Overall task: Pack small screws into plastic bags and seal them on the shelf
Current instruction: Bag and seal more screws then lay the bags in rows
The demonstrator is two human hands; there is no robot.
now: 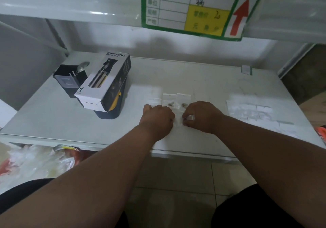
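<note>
While a small clear plastic bag lies flat on the white metal shelf between the two hands, both hands are curled down onto it: the left hand is bunched with its fingers tucked under at the bag's left edge, and the right hand pinches narrow, thumb and fingertips closed on the bag's right part, where a glint of film shows. Whether a screw is already inside this bag cannot be told, since the hands cover most of it. It lies directly under and between the hands, neither hand clearly nearer, and its opening edge seems to run left to right across the gap between them, so a sealing press would likely travel sideways along that line.

Just beyond the knuckles, two more small clear bags holding dark metal screws sit side by side, near the hands but apart from them. Further right, well apart, a loose spread of empty clear bags lies on the shelf. To the left stands a tilted white-and-black cardboard spray bottle box, resting on a dark blue and yellow item, with a small black box behind it. Overhead, a green-bordered price label hangs from the upper shelf edge
</note>
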